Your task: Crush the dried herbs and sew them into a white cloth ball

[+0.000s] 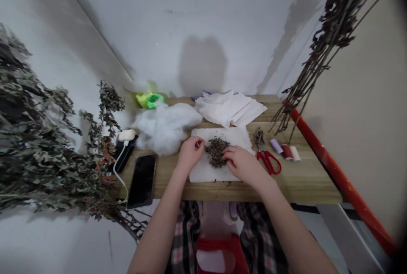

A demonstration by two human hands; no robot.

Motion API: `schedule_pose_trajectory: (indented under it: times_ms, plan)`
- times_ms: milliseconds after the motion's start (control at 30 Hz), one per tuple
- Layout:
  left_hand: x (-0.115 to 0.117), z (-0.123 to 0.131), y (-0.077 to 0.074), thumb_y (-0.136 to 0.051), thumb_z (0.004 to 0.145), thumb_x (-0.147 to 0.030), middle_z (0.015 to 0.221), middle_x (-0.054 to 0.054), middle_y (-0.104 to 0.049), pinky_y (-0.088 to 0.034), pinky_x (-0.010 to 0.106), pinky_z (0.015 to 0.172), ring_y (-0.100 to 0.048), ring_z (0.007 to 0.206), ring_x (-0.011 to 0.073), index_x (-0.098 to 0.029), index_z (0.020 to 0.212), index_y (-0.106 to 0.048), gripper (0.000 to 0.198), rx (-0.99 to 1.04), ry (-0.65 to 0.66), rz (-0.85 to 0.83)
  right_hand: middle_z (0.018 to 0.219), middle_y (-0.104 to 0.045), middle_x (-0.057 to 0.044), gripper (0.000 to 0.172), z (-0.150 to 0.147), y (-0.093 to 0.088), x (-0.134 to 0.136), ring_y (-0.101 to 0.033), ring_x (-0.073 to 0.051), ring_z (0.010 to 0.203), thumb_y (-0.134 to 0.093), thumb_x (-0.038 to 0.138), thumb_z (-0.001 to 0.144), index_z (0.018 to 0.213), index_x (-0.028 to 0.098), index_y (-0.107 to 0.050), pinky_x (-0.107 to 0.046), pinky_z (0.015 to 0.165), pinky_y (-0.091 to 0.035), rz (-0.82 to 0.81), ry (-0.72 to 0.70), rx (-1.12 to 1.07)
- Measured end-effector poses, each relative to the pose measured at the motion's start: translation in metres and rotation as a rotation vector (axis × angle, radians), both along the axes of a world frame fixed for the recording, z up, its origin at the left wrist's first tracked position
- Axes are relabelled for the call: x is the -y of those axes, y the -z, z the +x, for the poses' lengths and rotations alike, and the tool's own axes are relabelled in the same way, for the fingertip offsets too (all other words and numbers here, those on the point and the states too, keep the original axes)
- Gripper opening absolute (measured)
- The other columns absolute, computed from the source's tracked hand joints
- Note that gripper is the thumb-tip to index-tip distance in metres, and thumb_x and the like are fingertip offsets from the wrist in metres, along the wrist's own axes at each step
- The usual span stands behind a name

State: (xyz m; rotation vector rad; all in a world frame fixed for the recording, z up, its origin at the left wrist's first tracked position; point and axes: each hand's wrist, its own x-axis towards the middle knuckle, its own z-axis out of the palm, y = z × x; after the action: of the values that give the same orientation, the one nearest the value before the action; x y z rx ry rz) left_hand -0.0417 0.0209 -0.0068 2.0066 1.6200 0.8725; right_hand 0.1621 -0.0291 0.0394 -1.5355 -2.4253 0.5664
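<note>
A small heap of dried, crumbled herb (216, 151) lies on a white cloth square (206, 171) on the wooden table (305, 183). My left hand (190, 153) rests on the cloth just left of the heap, fingers curled in a loose pinch near its edge. My right hand (241, 162) lies on the cloth at the heap's right side, fingers bent and touching the herb. What, if anything, either hand pinches is too small to make out.
Red-handled scissors (269, 160) and three thread spools (285, 150) lie right of the cloth. White stuffing (167, 127) and folded white cloths (230, 108) sit behind. A dark phone (142, 180) and a charger lie at the left. Dried branches (38, 151) crowd the left side and hang at the upper right.
</note>
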Motion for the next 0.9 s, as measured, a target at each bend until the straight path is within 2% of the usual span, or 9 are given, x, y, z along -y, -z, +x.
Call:
schedule_pose_trajectory:
  times_ms: [200,500,567,700,767,900]
  plan:
    - [0.001,0.002,0.001,-0.05,0.085,-0.027,0.08,0.003,-0.068,-0.045,0.026,0.066,-0.059,0.069,0.0148,-0.018,0.082,-0.065,0.018,0.024,0.03,-0.045,0.11,-0.067,-0.009,0.036,-0.01,0.012,-0.007,-0.055,-0.021,0.108,-0.047,0.004,0.077,0.104,0.015,-0.069,-0.033,0.098,-0.041,0.05,-0.077,-0.029]
    - [0.001,-0.001,0.002,-0.049,0.084,-0.024,0.083,0.004,-0.07,-0.047,0.027,0.07,-0.062,0.073,0.0159,-0.018,0.084,-0.066,0.018,0.046,0.039,-0.065,0.131,-0.058,-0.008,0.052,-0.019,0.02,-0.012,-0.051,-0.021,0.118,-0.044,0.004,0.077,0.126,0.016,-0.057,-0.038,0.103,-0.038,0.112,-0.092,-0.131]
    - [0.001,-0.002,0.003,-0.049,0.084,-0.024,0.082,0.004,-0.07,-0.047,0.026,0.069,-0.062,0.072,0.0157,-0.018,0.084,-0.066,0.018,0.049,0.036,-0.062,0.124,-0.062,-0.008,0.049,-0.018,0.016,-0.013,-0.053,-0.02,0.114,-0.043,0.002,0.076,0.121,0.015,-0.061,-0.036,0.1,-0.039,0.127,-0.068,-0.151]
    - [0.001,-0.002,0.002,-0.049,0.083,-0.023,0.081,0.004,-0.069,-0.047,0.026,0.068,-0.061,0.071,0.0154,-0.018,0.084,-0.067,0.018,0.049,0.028,-0.071,0.095,-0.07,-0.006,0.037,-0.016,0.009,-0.014,-0.058,-0.02,0.095,-0.043,0.001,0.074,0.095,0.016,-0.07,-0.033,0.09,-0.043,0.08,-0.052,-0.107]
    - [0.0,-0.002,0.002,-0.049,0.083,-0.023,0.081,0.004,-0.069,-0.047,0.026,0.068,-0.061,0.071,0.0156,-0.018,0.084,-0.066,0.018,0.047,0.027,-0.074,0.096,-0.071,-0.006,0.037,-0.017,0.011,-0.015,-0.059,-0.02,0.095,-0.043,0.001,0.075,0.093,0.017,-0.071,-0.033,0.09,-0.043,0.065,-0.077,-0.091]
    - [0.001,-0.002,0.002,-0.05,0.083,-0.023,0.082,0.004,-0.068,-0.047,0.027,0.07,-0.06,0.072,0.0151,-0.018,0.086,-0.065,0.017,0.056,0.037,-0.079,0.114,-0.068,-0.007,0.043,-0.02,0.018,-0.015,-0.057,-0.02,0.106,-0.043,0.002,0.077,0.109,0.017,-0.068,-0.034,0.095,-0.042,0.092,-0.109,-0.106]
